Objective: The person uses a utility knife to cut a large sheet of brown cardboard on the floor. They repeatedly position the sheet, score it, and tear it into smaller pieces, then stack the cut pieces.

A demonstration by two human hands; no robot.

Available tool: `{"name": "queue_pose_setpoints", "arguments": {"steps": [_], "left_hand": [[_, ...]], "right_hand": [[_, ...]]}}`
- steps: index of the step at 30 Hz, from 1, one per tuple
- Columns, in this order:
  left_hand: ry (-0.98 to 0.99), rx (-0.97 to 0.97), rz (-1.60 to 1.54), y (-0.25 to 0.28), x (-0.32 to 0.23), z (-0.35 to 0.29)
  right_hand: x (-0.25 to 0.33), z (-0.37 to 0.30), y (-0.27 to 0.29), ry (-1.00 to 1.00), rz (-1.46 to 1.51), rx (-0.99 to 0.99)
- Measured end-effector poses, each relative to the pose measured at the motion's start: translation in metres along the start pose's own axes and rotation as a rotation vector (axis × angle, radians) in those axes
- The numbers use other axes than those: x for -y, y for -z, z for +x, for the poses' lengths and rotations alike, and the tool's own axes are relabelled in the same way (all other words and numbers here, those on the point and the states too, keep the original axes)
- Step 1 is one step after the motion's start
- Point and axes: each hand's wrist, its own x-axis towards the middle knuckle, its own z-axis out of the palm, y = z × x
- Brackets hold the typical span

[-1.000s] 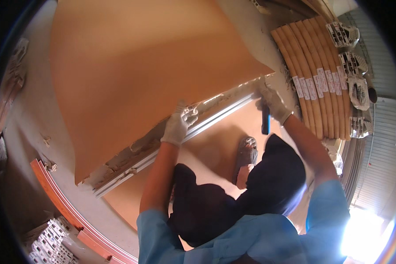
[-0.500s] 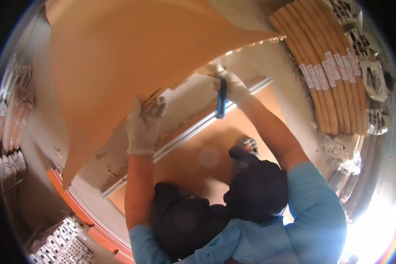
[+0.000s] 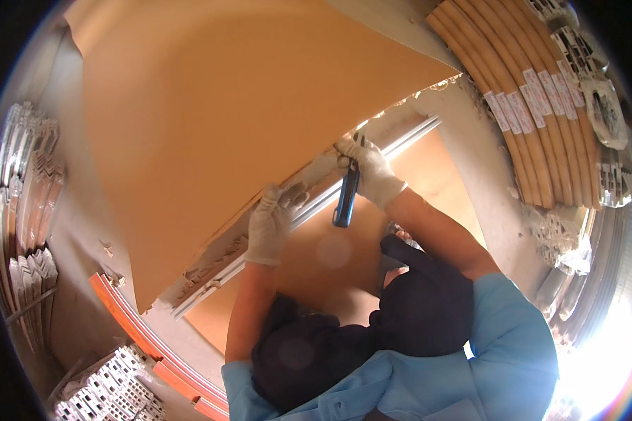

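A large brown cardboard sheet [image 3: 225, 119] fills the upper left, its near edge ragged and torn towards the right. At that edge my gloved right hand [image 3: 373, 174] is closed around a blue and black utility knife [image 3: 345, 200], whose handle points down towards me. My gloved left hand [image 3: 265, 228] is by the same edge, further left. Its thumb lies against the edge and its fingers are apart, slightly blurred. Below the sheet runs a silvery metal straightedge [image 3: 407, 142], lying along another brown sheet [image 3: 439, 172] under me.
Several long wrapped brown bundles [image 3: 516, 91] with white labels lie at the right. White profiles [image 3: 109, 393] are stacked at the lower left, near a curved orange-red strip [image 3: 119, 309]. More wrapped lengths [image 3: 38, 189] line the left side. My dark-clad knees [image 3: 428, 302] are close below my hands.
Both hands have moved nearer to me, the left one also to the right, its fingers now further off the edge. The cardboard sheet has shifted and lies flatter. The knife has come down with my right hand.
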Motion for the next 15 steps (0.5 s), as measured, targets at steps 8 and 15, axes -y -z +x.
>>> {"name": "queue_pose_setpoints", "arguments": {"steps": [8, 15], "left_hand": [[0.032, 0.122, -0.01, -0.049, 0.011, 0.043], [0.09, -0.241, -0.042, -0.05, 0.029, 0.058]], "right_hand": [[-0.02, -0.024, -0.013, -0.031, -0.103, 0.051], [-0.021, -0.036, -0.01, -0.022, -0.149, 0.009]]}}
